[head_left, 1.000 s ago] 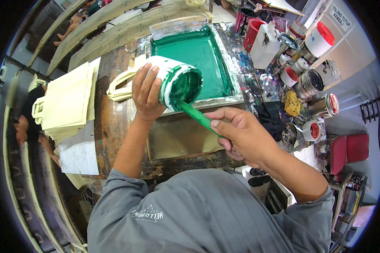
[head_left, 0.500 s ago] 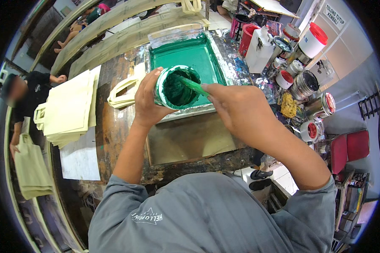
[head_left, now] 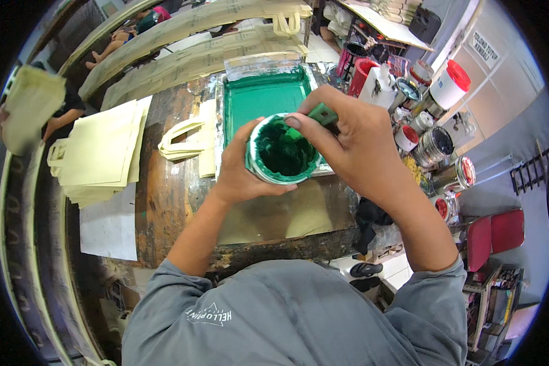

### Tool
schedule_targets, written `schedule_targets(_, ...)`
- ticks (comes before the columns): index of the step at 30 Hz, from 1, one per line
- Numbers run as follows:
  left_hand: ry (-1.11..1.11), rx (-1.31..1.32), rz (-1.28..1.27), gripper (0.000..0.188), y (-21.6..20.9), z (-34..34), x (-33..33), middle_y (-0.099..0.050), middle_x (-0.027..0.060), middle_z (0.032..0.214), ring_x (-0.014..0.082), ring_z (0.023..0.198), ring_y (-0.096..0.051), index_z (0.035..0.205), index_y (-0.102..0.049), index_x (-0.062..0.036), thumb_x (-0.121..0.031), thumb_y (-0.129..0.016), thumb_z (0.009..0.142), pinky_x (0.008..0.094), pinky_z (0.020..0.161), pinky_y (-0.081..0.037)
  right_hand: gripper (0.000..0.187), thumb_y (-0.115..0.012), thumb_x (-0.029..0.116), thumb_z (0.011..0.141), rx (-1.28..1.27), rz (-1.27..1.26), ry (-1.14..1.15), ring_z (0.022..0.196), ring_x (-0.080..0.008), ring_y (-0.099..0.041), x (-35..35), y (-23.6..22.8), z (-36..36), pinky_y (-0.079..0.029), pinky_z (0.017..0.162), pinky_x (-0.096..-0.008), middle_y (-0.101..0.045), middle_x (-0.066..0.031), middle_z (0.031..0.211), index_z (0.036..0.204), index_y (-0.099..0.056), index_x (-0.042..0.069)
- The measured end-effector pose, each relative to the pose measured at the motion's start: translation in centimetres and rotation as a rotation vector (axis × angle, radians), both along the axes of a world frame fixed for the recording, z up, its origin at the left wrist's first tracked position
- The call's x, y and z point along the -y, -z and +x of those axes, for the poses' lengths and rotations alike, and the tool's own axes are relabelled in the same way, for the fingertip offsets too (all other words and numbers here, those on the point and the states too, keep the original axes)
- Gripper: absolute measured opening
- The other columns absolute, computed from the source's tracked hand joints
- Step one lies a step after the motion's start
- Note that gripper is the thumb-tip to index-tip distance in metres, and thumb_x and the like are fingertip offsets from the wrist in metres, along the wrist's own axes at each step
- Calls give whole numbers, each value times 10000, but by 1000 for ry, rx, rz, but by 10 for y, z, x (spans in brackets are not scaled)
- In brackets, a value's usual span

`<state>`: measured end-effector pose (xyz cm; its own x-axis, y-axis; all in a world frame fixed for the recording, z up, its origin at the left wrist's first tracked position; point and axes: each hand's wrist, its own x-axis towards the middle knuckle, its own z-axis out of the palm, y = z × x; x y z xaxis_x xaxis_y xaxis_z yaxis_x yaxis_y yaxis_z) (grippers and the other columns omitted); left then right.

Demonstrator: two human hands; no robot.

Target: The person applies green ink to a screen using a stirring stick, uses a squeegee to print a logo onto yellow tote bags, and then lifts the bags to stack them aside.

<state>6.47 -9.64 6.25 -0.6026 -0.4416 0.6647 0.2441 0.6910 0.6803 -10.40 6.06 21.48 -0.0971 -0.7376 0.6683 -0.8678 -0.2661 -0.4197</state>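
We see a round white tub (head_left: pixel 264 173), its mouth facing up toward us, its rim smeared with green. Thick, glossy green ink (head_left: pixel 280 157) coats the inner wall and looks darkest toward the bottom. The tub is held above the workbench (head_left: pixel 161 189), in front of a screen frame (head_left: pixel 256 100) filled with flat green. We see the left hand (head_left: pixel 233 174) spread around the tub, fingers curved along its left side and thumb along the near side. The right hand (head_left: pixel 360 143) closes narrowly on a green spatula (head_left: pixel 322 114), its holed end sticking out between thumb and forefinger, its lower part inside the tub. We cannot tell whether the right thumb touches the rim.
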Motion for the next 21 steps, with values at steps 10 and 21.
schedule_targets(10,-18,136,12,1162,4,0,-27,-659,195,1376,375,1237,-682,1496,-499,-45,-385,-1059,536,440,1066,-542,158,-770,183,967,24,63,22,720,-342,-684,-13,22,9,-516,640,-422,-716,-151,824,928,-712,42)
schedule_targets(21,3,172,73,1143,11,7,-21,-656,179,1388,374,1273,-661,1517,-509,-70,-394,-1047,562,458,1083,-524,97,-772,155,952,-2,67,0,714,-338,-653,-25,41,9,-484,657,-424,-724,-135,833,928,-734,69)
